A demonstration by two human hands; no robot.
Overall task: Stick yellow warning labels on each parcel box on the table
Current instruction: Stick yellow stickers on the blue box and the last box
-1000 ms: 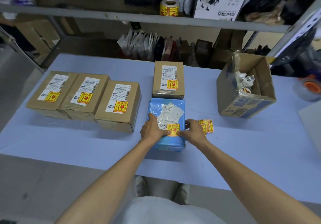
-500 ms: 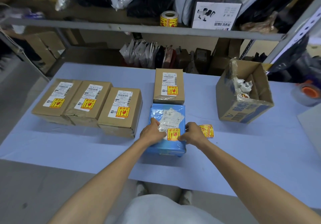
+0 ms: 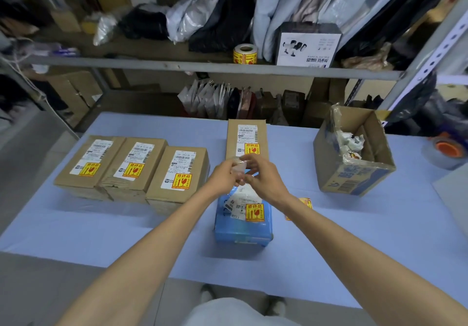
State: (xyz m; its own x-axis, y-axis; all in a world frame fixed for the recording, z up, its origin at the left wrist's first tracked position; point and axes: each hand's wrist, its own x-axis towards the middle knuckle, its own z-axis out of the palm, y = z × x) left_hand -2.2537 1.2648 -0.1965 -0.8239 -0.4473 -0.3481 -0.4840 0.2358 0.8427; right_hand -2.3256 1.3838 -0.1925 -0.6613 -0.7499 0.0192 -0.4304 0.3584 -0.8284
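A parcel packing storeroom: metal shelving [image 3: 202,67] along the far side holds bagged goods [image 3: 192,19] and a label roll [image 3: 245,53]; addressed cardboard parcels [image 3: 177,173] sit on the blue table [image 3: 101,224], packing tape [image 3: 447,151] at right.

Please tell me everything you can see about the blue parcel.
The blue parcel is a box in glossy blue wrap, lying flat on the table, nearest the person. A wrinkled white shipping label and a yellow warning label are stuck on top. The left hand and right hand, raised, hide its far end.
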